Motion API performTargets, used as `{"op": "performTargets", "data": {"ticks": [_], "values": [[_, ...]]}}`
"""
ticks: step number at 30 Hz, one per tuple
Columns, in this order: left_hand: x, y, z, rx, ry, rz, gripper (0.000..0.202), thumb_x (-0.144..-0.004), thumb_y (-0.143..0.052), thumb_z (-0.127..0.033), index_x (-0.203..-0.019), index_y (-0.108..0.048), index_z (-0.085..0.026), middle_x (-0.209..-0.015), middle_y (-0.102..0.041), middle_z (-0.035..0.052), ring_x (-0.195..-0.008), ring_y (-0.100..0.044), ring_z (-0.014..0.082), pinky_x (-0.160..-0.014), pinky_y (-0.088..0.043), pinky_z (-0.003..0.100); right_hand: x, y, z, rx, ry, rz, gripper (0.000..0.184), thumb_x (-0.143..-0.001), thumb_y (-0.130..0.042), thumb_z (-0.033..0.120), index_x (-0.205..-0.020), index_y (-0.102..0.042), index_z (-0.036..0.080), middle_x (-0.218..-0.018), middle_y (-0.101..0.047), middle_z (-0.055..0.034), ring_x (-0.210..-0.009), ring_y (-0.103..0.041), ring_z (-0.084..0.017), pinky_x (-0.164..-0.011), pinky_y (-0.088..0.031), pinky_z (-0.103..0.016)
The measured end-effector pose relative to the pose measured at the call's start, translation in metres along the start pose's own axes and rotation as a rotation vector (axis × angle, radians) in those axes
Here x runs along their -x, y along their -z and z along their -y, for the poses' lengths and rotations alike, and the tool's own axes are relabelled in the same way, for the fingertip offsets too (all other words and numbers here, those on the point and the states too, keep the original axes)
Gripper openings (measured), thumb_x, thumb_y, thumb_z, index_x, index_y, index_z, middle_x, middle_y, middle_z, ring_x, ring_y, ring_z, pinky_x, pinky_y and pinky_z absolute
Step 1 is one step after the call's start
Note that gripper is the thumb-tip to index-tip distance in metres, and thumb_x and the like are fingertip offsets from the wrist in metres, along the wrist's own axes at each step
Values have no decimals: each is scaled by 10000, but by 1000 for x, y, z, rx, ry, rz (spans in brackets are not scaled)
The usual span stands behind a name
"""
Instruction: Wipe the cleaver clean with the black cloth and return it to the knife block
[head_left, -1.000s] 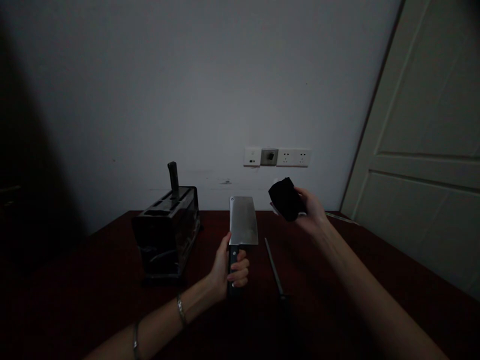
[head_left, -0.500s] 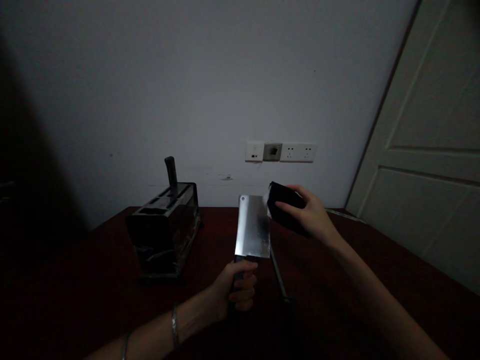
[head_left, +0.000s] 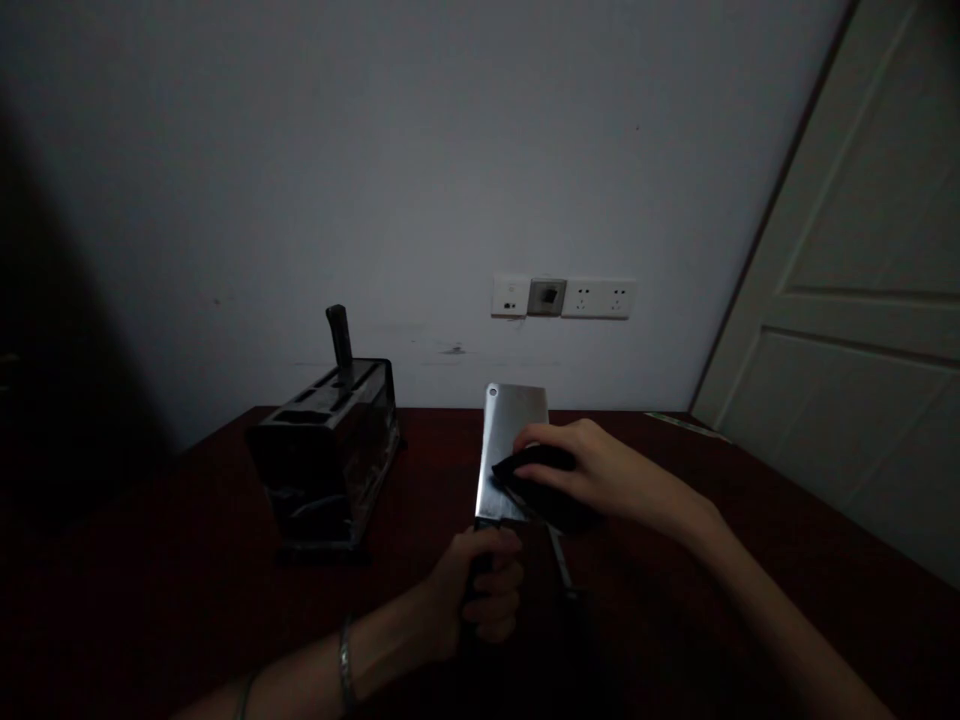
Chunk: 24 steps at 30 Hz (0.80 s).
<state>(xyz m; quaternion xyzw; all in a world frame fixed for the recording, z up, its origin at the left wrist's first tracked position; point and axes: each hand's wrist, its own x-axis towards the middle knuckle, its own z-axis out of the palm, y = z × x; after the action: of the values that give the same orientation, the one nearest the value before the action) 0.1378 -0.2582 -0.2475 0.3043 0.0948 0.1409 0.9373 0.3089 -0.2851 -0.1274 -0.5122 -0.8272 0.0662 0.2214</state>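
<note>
My left hand (head_left: 487, 590) is wrapped round the dark handle of a cleaver (head_left: 506, 430), whose broad metal blade points up and away from me. A folded black cloth (head_left: 551, 490) is pinched in my right hand (head_left: 585, 462) and lies over the lower right part of the blade's face. Behind the cloth, a narrow blade and dark handle of another knife (head_left: 561, 565) show on the table, partly hidden.
On the left stands a black knife block (head_left: 307, 480) with one dark-handled knife (head_left: 339, 335) in its slots. The dark red table (head_left: 442, 440) meets a wall with sockets (head_left: 596, 298). A panelled door (head_left: 847, 300) is at the right.
My right hand has brought the black cloth left and down from beside the cleaver's edge onto its blade face. My left hand keeps its hold on the handle.
</note>
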Motion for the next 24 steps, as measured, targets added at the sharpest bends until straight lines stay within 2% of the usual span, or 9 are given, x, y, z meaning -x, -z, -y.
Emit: {"op": "performTargets", "data": {"ticks": [5, 10, 15, 18, 24], "values": [[1, 0, 1, -4, -7, -62, 276, -742, -485, -244, -510, -351, -178, -353, -268, -89, -251, -164, 40, -291, -148, 182, -4, -9, -1, 25, 19, 77, 173, -798, -543, 303, -937, -631, 252, -812, -649, -19, -704, -582, -142, -604, -417, -238], [0, 1, 2, -20, -3, -56, 268, -724, -480, -250, -496, -360, -178, -345, -260, -88, -246, -162, 42, -289, -148, 189, -7, -21, -1, 42, 40, 124, 158, -763, -576, 322, -864, -669, 244, -730, -645, -19, -657, -582, -148, -589, -416, -258], [1, -1, 7, -21, 27, -64, 242, -692, -479, -255, -482, -394, -170, -351, -266, -86, -245, -172, 42, -294, -149, 192, -10, -33, 4, 72, 72, 88, 155, -744, -602, 337, -871, -637, 255, -773, -652, -18, -690, -581, -165, -581, -406, -274], [2, -5, 8, -33, 74, -65, 283, -677, -464, -263, -434, -348, -175, -337, -240, -79, -242, -178, 45, -295, -134, 197, -10, -33, 6, 95, 102, 95, 139, -752, -597, 324, -875, -614, 260, -788, -652, -12, -709, -580, -171, -577, -392, -276], [2, -6, 9, -68, 9, -95, 290, -696, -446, -273, -438, -352, -178, -335, -234, -83, -243, -158, 46, -302, -144, 199, -6, -26, 2, 97, 99, 175, 59, -753, -590, 275, -803, -617, 259, -744, -639, 11, -689, -577, -157, -590, -383, -272]]}}
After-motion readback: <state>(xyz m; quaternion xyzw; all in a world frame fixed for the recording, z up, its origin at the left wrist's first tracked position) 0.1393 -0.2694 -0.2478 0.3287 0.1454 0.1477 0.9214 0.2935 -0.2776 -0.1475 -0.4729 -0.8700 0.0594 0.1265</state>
